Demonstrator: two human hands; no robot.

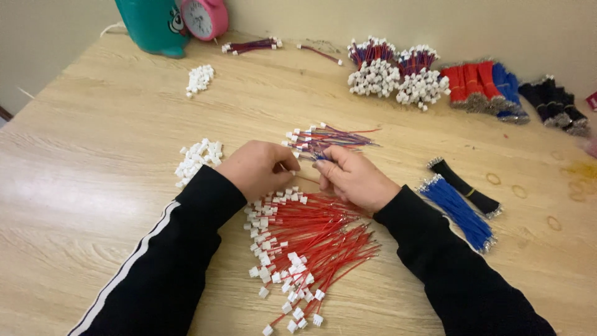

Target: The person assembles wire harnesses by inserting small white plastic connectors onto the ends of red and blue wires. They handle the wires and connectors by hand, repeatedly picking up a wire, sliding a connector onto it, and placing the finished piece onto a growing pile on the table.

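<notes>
Pale wood-grain table (93, 162) — cream wall (373, 15) behind.

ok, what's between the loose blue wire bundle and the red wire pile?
Head view: the right hand and its black sleeve cross between the blue wire bundle and red wire pile.

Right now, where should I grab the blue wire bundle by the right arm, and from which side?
Grip the blue wire bundle at its middle, coming from above, fingers across its width. It lies flat and slanted beside the black bundle; bare metal tips fray both ends.
</notes>
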